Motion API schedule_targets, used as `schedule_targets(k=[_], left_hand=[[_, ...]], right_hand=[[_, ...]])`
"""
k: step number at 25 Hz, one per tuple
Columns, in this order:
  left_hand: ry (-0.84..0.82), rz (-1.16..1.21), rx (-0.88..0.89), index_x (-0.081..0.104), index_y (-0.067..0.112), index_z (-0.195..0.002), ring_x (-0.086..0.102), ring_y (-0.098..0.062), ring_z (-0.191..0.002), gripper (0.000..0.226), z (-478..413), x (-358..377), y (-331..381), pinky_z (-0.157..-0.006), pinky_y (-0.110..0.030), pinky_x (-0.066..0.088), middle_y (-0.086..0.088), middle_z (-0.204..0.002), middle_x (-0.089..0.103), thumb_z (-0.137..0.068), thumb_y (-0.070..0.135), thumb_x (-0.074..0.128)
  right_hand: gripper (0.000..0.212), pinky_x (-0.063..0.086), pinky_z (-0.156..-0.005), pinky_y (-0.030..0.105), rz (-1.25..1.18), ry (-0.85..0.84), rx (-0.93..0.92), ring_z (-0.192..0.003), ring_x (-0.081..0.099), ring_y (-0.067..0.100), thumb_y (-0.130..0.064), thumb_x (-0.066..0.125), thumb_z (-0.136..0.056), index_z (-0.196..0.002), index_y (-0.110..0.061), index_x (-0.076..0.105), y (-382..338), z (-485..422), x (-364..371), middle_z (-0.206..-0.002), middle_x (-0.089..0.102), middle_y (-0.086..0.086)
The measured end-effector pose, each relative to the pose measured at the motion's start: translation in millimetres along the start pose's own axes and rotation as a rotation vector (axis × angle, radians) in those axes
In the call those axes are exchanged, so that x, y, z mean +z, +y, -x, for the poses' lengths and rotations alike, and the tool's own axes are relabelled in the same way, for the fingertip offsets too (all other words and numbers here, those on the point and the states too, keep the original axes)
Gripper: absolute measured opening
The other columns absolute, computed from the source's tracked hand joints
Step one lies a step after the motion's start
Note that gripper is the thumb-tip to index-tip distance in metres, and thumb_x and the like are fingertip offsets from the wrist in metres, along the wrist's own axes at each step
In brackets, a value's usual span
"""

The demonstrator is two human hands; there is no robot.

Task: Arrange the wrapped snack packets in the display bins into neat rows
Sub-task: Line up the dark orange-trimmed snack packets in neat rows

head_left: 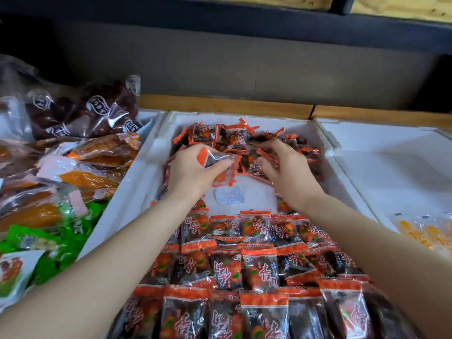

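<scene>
While the near half of the white foam bin (156,152) already carries tidy overlapping rows (244,265) of red-and-black packets, the far end is a loose pile (232,138) waiting to be sorted. By my reckoning this bin is somewhat over half done. The left hand (195,172) pinches one packet (216,159) between thumb and fingers, just above the pile's near edge. The right hand (286,172) is curled in among the loose packets, though whether it has actually gripped one cannot be told. Between rows and pile lies a bare patch of bin floor with a small white sachet (228,195) on it, right where the next row would go. Orange and green snack bags (73,192) crowd the left bin, and yellow packets (420,231) lie in the right one.
</scene>
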State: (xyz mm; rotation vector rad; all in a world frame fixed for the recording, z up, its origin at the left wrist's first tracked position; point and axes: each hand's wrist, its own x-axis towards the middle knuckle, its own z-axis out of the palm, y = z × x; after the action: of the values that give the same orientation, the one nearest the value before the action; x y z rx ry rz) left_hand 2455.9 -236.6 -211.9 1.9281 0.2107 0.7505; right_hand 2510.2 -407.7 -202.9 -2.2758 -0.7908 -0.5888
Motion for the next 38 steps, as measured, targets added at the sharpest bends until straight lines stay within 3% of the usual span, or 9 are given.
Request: schedule_targets(k=[3, 6, 16, 22, 25, 27, 31, 35, 38], left_hand=[[0.032, 0.612, -0.484, 0.066, 0.019, -0.083, 0.064, -0.013, -0.063, 0.005, 20.0, -9.3, 9.8, -0.053, -0.022, 0.054, -0.002, -0.081, 0.070, -0.085, 0.018, 0.070], [0.061, 0.963, -0.640, 0.064, 0.014, -0.104, 0.064, -0.012, -0.075, 0.015, 29.7, -17.4, 14.8, -0.058, -0.024, 0.057, -0.004, -0.092, 0.069, -0.097, 0.020, 0.053], [0.000, 1.044, -0.724, 0.062, 0.002, -0.084, 0.069, -0.016, -0.063, 0.013, 61.1, -45.2, 23.2, -0.060, -0.028, 0.058, -0.011, -0.069, 0.070, -0.089, -0.006, 0.054], [-0.069, 1.047, -0.520, 0.066, 0.014, -0.105, 0.067, -0.011, -0.077, 0.023, 52.7, -72.9, 17.2, -0.068, -0.026, 0.052, -0.002, -0.092, 0.072, -0.097, 0.029, 0.050], [0.006, 0.811, -0.450, 0.067, 0.018, -0.105, 0.069, -0.006, -0.076, 0.016, 50.3, -83.9, 6.6, -0.062, -0.021, 0.050, 0.005, -0.089, 0.074, -0.092, 0.023, 0.058], [0.076, 0.696, -0.391, 0.066, 0.019, -0.106, 0.069, -0.004, -0.082, 0.016, 47.2, -86.7, -1.7, -0.065, -0.018, 0.051, 0.007, -0.091, 0.074, -0.092, 0.024, 0.061], [0.116, 0.522, -0.277, 0.063, 0.021, -0.114, 0.065, -0.005, -0.099, 0.026, 43.7, -87.9, -16.4, -0.088, -0.024, 0.048, 0.008, -0.105, 0.071, -0.089, 0.030, 0.063], [0.109, 0.488, -0.254, 0.062, 0.025, -0.114, 0.063, -0.007, -0.104, 0.029, 42.4, -88.1, -25.2, -0.100, -0.034, 0.046, 0.009, -0.109, 0.069, -0.087, 0.037, 0.066], [0.113, 0.493, -0.224, 0.062, 0.025, -0.115, 0.063, -0.006, -0.105, 0.027, 43.4, -89.3, -26.7, -0.098, -0.031, 0.046, 0.009, -0.110, 0.069, -0.090, 0.034, 0.062]], right_hand=[[0.022, 0.039, -0.084, 0.025, -0.159, 0.009, -0.157, -0.097, 0.050, 0.013, -0.013, 0.055, -0.092, -0.112, -0.009, 0.048, -50.4, 17.6, 1.0, -0.113, 0.049, 0.004], [0.023, 0.039, -0.081, 0.028, -0.116, -0.114, -0.260, -0.096, 0.050, 0.019, -0.007, 0.060, -0.087, -0.107, -0.007, 0.049, -79.9, 25.8, 8.9, -0.112, 0.044, 0.005], [0.024, 0.041, -0.080, 0.028, 0.015, -0.097, -0.253, -0.100, 0.053, 0.022, -0.009, 0.059, -0.088, -0.112, -0.009, 0.052, -89.0, 18.5, 16.0, -0.115, 0.046, 0.005], [0.046, 0.025, -0.104, 0.013, -0.006, -0.327, -0.538, -0.122, 0.043, 0.018, -0.036, 0.041, -0.094, -0.129, -0.007, 0.051, -109.5, 30.4, 20.9, -0.132, 0.049, 0.009], [0.030, 0.031, -0.093, 0.001, -0.225, -0.280, -0.349, -0.114, 0.046, 0.007, -0.021, 0.045, -0.098, -0.125, -0.009, 0.053, -109.8, 23.2, 28.5, -0.126, 0.053, 0.003], [0.026, 0.039, -0.094, 0.015, -0.198, -0.184, -0.106, -0.111, 0.051, 0.011, -0.014, 0.047, -0.097, -0.122, -0.010, 0.053, -93.8, 8.8, 42.2, -0.122, 0.055, 0.004], [0.043, 0.038, -0.088, 0.026, -0.077, -0.590, 0.391, -0.116, 0.051, 0.023, -0.025, 0.052, -0.095, -0.133, -0.006, 0.041, -67.9, -5.3, 82.8, -0.131, 0.052, 0.011], [0.054, 0.042, -0.091, 0.033, -0.148, -0.634, 0.517, -0.106, 0.054, 0.025, -0.029, 0.066, -0.087, -0.128, 0.000, 0.046, -75.6, -11.6, 98.5, -0.124, 0.056, 0.015], [0.062, 0.043, -0.062, 0.029, -0.163, -0.702, 0.632, -0.073, 0.053, 0.020, -0.033, 0.072, -0.081, -0.125, 0.000, 0.043, -71.5, -17.6, 99.3, -0.084, 0.057, 0.006]])
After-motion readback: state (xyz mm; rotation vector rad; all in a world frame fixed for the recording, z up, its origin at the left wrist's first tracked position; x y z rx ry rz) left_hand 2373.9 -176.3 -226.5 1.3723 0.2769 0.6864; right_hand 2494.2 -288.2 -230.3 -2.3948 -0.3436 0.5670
